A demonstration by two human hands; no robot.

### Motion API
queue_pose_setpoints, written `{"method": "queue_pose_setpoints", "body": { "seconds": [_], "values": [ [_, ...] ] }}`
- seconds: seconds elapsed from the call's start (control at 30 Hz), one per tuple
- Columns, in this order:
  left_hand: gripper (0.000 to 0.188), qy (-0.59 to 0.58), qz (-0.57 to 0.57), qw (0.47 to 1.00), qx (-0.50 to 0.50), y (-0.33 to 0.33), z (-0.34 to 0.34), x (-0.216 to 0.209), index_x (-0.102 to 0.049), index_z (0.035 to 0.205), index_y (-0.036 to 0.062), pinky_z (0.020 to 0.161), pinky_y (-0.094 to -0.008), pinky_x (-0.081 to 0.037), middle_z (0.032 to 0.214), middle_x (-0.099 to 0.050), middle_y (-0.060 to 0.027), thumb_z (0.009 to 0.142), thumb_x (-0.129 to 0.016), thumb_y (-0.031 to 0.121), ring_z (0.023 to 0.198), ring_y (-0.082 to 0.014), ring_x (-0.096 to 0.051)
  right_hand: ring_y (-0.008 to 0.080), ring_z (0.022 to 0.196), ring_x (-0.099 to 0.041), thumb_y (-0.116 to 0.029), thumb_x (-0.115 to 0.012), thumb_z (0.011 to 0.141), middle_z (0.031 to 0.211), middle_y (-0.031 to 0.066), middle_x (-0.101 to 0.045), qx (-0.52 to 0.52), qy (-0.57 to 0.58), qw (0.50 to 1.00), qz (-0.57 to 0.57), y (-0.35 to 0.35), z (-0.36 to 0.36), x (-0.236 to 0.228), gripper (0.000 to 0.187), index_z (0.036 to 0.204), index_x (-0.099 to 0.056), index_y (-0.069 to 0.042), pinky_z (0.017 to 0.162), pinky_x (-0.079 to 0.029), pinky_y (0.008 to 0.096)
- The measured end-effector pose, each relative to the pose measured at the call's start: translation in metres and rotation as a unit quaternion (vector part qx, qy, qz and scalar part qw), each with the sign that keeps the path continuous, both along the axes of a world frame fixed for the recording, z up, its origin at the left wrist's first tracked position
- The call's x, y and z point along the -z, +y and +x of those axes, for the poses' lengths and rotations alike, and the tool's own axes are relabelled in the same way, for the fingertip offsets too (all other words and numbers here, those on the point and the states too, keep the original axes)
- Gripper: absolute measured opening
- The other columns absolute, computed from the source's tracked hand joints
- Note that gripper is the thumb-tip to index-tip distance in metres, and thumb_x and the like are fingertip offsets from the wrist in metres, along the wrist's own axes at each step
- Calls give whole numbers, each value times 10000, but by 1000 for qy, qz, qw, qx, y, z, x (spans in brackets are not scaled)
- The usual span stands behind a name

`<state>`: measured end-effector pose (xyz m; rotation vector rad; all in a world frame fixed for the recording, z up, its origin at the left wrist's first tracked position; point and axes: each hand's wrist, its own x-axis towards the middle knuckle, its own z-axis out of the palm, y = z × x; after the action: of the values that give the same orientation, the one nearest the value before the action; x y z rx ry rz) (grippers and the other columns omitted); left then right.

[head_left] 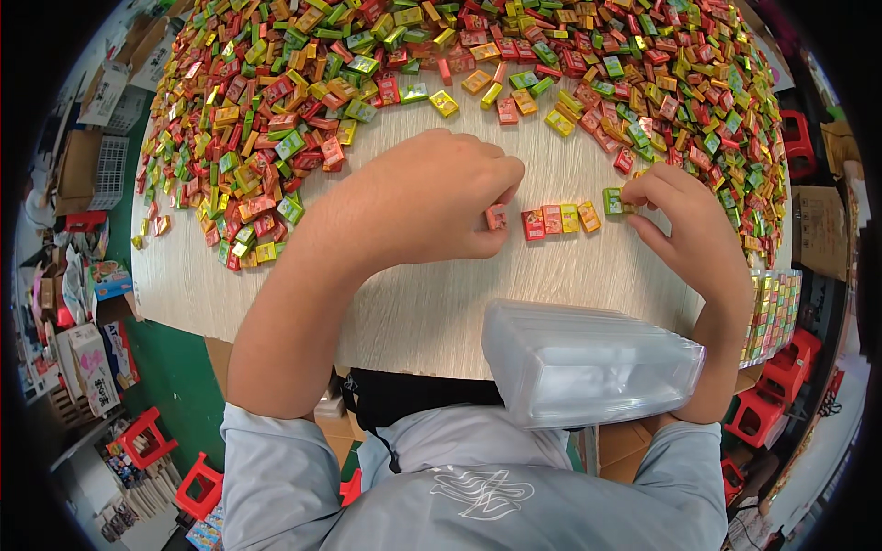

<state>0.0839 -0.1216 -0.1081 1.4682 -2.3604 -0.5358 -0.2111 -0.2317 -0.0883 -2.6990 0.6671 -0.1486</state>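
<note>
Your left hand point(459, 197) pinches a small glossy red box point(496, 218); your right hand point(678, 213) meets a green rectangular box point(612, 201), its grip unclear. Between them, four red, yellow and orange boxes point(552, 219) already line up; beyond, a multicoloured box heap point(226, 116) lies unaligned.

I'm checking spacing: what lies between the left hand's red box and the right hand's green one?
The head view shows four boxes in a row: two red, one yellow, one orange.
</note>
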Motion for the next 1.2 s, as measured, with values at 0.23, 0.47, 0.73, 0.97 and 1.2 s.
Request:
{"method": "queue_pose_setpoints", "body": {
  "seconds": [0.23, 0.47, 0.73, 0.97, 1.2],
  "values": [
    [257, -26, 66, 998, -1, -1, -4, -3, -657, 906, 35, 805, -460, -523, 856, -690, -138, 802, -794, 226, 879, -366, -670, 328, 979, -659, -27, -762, 852, 1073, 121, -632, 10, 22, 1000, 0, 9, 6, -1, 262, 1090, -652, -42, 855, -533, 415],
    [436, -12, 24, 1000, -4, 6, -10, -1, -624, 1064, 18, 830, -463, -532, 998, -683, -154, 789, -844, 275, 944, -375, -677, 315, 990, -684, -59, -773, 849, 1173, 112, -625, 31, 5, 999, 27, 19, 16, -4, 263, 1093, -676, -68, 841, -554, 422],
    [426, -12, -1, 1000, -8, 12, -31, 4, -570, 1095, 11, 808, -436, -567, 1048, -621, -155, 816, -822, 212, 951, -353, -691, 318, 1001, -668, -17, -783, 813, 1157, 119, -612, -29, 13, 997, 63, 15, 13, 2, 315, 1101, -657, -49, 866, -550, 410],
    [344, -13, -7, 1000, -20, 10, -34, 6, -584, 1063, 6, 803, -445, -572, 1015, -613, -158, 849, -790, 180, 943, -351, -691, 320, 974, -657, -73, -811, 827, 1111, 123, -610, 9, -12, 998, 56, 23, 24, 5, 380, 1183, -679, -59, 846, -541, 401],
    [298, -12, -26, 999, -24, 4, -31, 11, -625, 1060, 2, 840, -460, -562, 1003, -634, -155, 867, -776, 172, 970, -356, -680, 311, 945, -675, -180, -817, 854, 1084, 110, -620, 6, -2, 998, 56, 19, 24, 13, 391, 1215, -693, -91, 799, -559, 412]
  ]
}}
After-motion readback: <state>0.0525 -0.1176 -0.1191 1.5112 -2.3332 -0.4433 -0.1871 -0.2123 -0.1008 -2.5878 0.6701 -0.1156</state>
